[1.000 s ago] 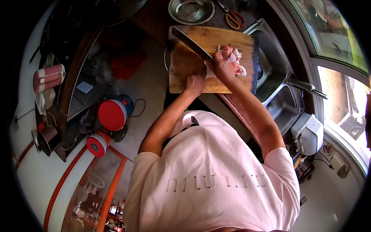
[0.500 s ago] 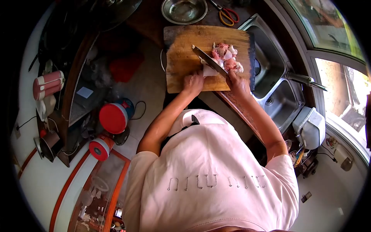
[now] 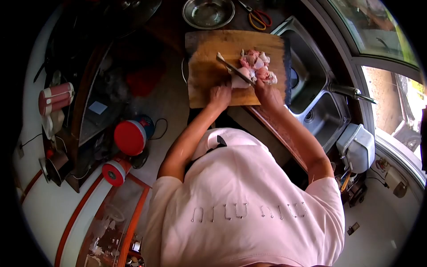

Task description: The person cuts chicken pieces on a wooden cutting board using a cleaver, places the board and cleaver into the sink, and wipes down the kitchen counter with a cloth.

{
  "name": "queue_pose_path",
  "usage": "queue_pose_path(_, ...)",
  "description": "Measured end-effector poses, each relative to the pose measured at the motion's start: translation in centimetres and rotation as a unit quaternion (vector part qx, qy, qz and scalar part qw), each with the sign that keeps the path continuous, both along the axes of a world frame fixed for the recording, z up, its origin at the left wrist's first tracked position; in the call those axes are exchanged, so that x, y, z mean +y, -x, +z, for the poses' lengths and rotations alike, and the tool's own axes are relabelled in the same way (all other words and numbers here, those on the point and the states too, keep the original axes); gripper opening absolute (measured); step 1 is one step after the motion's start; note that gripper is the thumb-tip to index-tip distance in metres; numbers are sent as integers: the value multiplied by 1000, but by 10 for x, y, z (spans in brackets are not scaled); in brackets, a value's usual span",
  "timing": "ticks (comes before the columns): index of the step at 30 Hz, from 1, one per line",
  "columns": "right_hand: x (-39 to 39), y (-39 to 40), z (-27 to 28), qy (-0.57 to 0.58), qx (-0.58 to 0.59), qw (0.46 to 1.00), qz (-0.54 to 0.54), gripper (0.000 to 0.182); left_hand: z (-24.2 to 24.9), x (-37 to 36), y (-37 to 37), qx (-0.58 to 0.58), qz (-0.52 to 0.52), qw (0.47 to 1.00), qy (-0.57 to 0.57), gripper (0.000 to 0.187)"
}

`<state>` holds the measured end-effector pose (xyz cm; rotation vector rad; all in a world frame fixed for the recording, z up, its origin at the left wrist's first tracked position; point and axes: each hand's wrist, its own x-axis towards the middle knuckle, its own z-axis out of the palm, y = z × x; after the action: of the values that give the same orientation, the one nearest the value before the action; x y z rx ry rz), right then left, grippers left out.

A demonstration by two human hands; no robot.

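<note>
A wooden cutting board (image 3: 209,49) lies on the counter with a pile of raw pink meat pieces (image 3: 258,66) on its right part. My right hand (image 3: 266,92) is closed on the handle of a cleaver (image 3: 233,67), whose blade rests across a pale piece of meat (image 3: 239,81). My left hand (image 3: 220,95) presses on the near end of that piece, just left of the blade.
A steel bowl (image 3: 208,12) and red-handled scissors (image 3: 255,15) lie beyond the board. A steel double sink (image 3: 313,89) with a tap (image 3: 351,92) is to the right. On the left, a lower counter holds a red-lidded appliance (image 3: 131,135) and jars.
One second ago the cleaver was raised, pointing up-left over the board. It has come down onto the meat, and my right hand has pulled back toward the board's near edge.
</note>
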<state>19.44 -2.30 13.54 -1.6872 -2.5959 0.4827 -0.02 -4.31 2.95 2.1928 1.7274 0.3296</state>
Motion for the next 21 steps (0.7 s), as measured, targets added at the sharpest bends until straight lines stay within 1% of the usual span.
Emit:
queue_pose_path(1,8,8,16,68,4,996,-65,25,-1,-7,1,14,-8,1000,0,14)
queue_pose_path(3,19,7,18,-65,150,986,-10,14,2,3,0,20,-6,1000,-4,13)
queue_pose_path(5,26,24,56,-126,226,966,-24,16,15,-5,0,7,4,1000,25,13)
queue_pose_path(6,24,32,70,-154,262,952,-32,17,5,-2,0,2,0,998,58,13)
queue_pose_path(9,13,38,78,-189,298,933,-67,17,19,1,0,36,-2,997,68,13)
queue_pose_path(10,7,31,55,-197,248,947,-59,17,15,0,0,22,-1,997,68,13)
queue_pose_path(11,2,15,26,-122,163,979,-21,17,8,-2,0,7,0,998,67,13)
queue_pose_path(12,-2,1,-2,-66,101,992,-43,16,5,-1,-1,-9,4,998,64,13)
queue_pose_path(13,-4,1,-8,-9,38,997,-65,16,5,0,-1,7,-1,998,56,15)
queue_pose_path(14,3,-3,-13,-11,16,999,-49,14,5,5,-4,14,6,998,57,16)
queue_pose_path(16,-8,4,2,6,-28,999,-36,9,7,-9,-3,12,1,998,68,17)
queue_pose_path(18,-16,-15,-15,10,-25,999,-46,13,7,0,0,-8,1,999,48,17)
queue_pose_path(21,-25,-30,-19,35,-43,997,-61,15,13,1,1,16,0,998,67,19)
